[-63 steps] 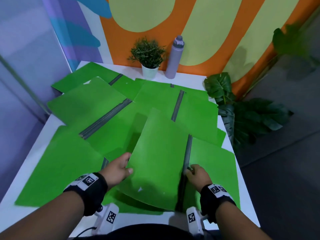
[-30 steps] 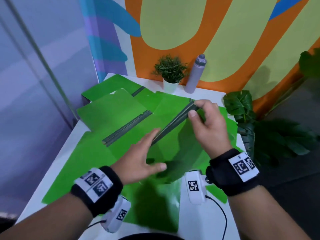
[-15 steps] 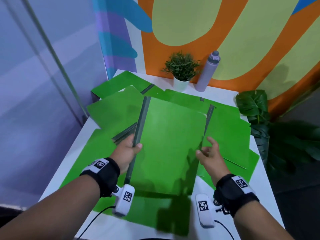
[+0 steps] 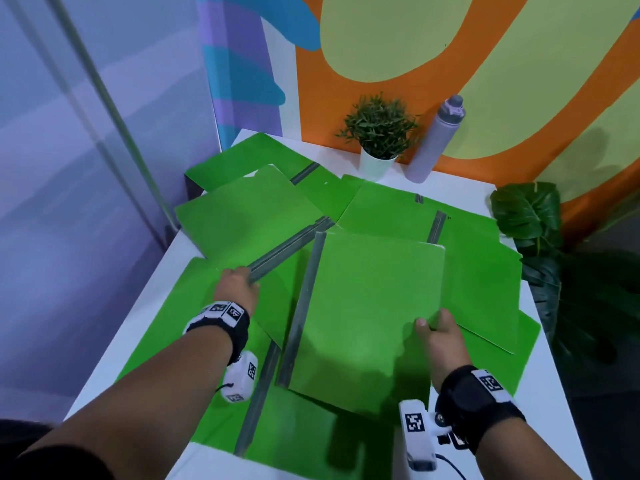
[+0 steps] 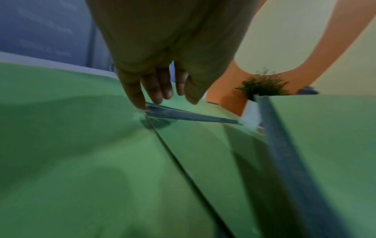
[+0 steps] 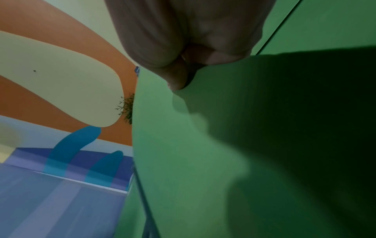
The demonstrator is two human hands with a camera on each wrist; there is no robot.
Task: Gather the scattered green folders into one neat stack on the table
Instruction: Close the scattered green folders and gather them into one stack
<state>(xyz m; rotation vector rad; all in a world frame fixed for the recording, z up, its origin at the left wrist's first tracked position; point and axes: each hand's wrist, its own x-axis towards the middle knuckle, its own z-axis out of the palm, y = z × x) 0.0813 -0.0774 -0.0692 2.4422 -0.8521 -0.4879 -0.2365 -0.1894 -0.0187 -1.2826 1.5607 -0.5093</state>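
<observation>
Green folders [image 4: 242,216]: several, scattered and overlapping across the white surface [image 4: 540,403], centre of frame. Closed folder [image 4: 367,313]: lower centre, atop the others, grey spine on its left edge. Right hand [image 4: 441,341]: thumb over, fingers under that folder's right edge, pinching it. Left hand [image 4: 237,289]: centre left, fingertips [image 5: 140,99] at the near end of a second folder's grey spine [image 4: 287,247]; whether it grips cannot be told. Potted plant [image 4: 379,133] and purple bottle [image 4: 436,136]: upper centre, by the wall

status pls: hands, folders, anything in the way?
Right hand pinches the closed folder. Left hand at the grey spine of an open folder. Other folders unstacked. Potted plant, bottle at far edge.
</observation>
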